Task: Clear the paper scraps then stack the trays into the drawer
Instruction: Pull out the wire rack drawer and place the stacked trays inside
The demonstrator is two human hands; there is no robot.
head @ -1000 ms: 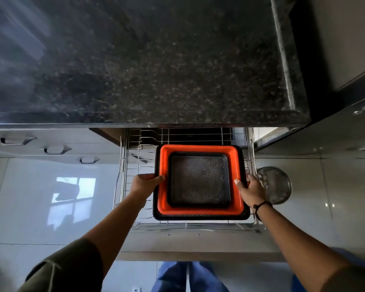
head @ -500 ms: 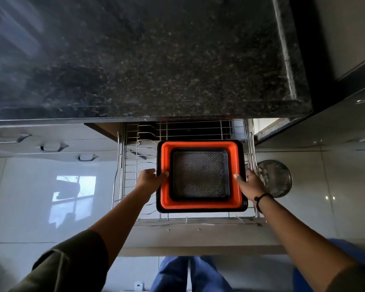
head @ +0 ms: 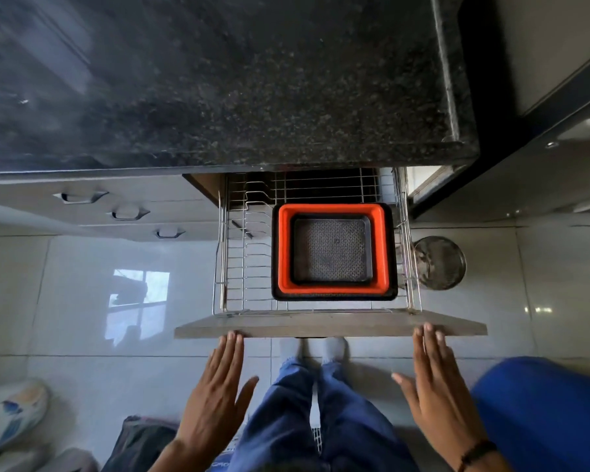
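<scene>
Counter (head: 218,80) seen filling the 12 o'clock half, dark speckled stone. Drawer (head: 331,327) pulled out beneath its edge, wire rack exposed, wooden front toward 6 o'clock. Trays (head: 334,291) found nested in the rack's 3 o'clock side: black outermost, orange within it, dark mesh-patterned one innermost. Left hand (head: 215,393) held flat, fingers spread, nothing gripped, fingertips touching the drawer front at its 7 o'clock end. Right hand (head: 440,386) likewise flat and empty, fingertips at the front's 5 o'clock end.
</scene>
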